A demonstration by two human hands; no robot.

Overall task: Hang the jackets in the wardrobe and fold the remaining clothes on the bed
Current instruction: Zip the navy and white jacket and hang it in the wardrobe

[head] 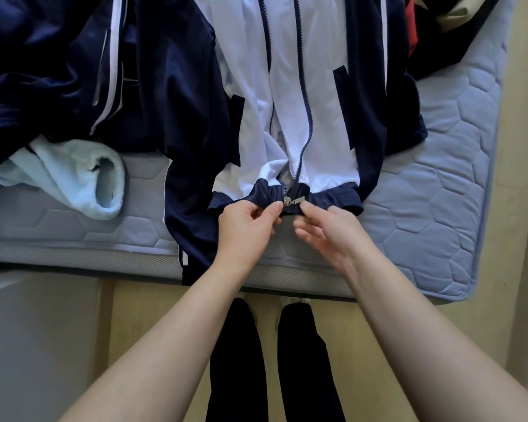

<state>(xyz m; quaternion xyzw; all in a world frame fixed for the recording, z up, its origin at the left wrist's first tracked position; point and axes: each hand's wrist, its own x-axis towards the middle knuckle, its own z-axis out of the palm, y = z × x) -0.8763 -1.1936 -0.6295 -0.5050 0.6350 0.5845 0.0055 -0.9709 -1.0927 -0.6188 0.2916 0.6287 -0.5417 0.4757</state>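
Navy-and-white track jacket (287, 102), centre frame, flat on bed (439, 208); left hand (247, 226) and right hand (329, 233) each pinching the hem beside zipper slider (287, 201).

Floor (153, 330): pale wooden boards, seen across the bottom and along the right side.
Trousers (299, 360): dark, two legs, viewed from above, set on the floor.
Shoes (297, 300): light-coloured; only the toes are shown at the trouser hems.
Panel (37, 345): plain pale grey surface, placed lower left; its nature cannot be determined.
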